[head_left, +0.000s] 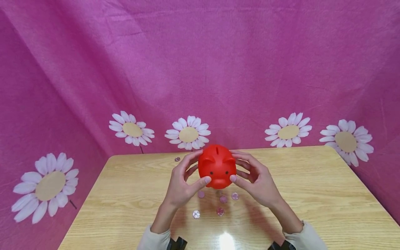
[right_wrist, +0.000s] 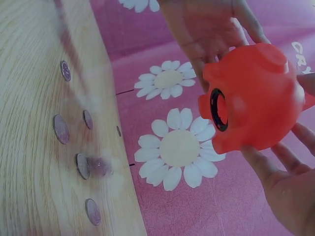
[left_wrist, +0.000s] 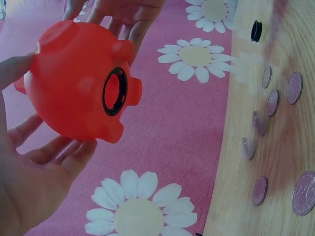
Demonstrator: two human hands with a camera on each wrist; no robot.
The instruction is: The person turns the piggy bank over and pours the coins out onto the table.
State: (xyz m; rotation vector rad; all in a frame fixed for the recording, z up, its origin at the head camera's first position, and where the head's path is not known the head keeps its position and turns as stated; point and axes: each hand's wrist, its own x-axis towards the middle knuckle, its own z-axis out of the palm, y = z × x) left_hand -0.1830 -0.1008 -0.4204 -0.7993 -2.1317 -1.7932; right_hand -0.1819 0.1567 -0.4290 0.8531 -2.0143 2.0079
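A red piggy bank [head_left: 217, 163] is held above the table, its face toward me and the coin slot on top. My left hand [head_left: 182, 184] grips its left side, thumb by the snout. On the other side my right hand [head_left: 260, 182] grips it the same way. Both wrist views show an open hole in the belly, rimmed by a black ring [left_wrist: 123, 91]. Beneath it several coins lie on the table, among them a silvery coin [head_left: 196, 214] and a pinkish coin [head_left: 220, 211]. Blurred coins [left_wrist: 259, 123] appear in the left wrist view, seemingly in motion.
A small black round cap [left_wrist: 256, 31] is on the wooden table [head_left: 125, 208], toward its back edge. Behind hangs a pink cloth [head_left: 206, 69] printed with white daisies. Black camera mounts [head_left: 177, 243] sit at the wrists.
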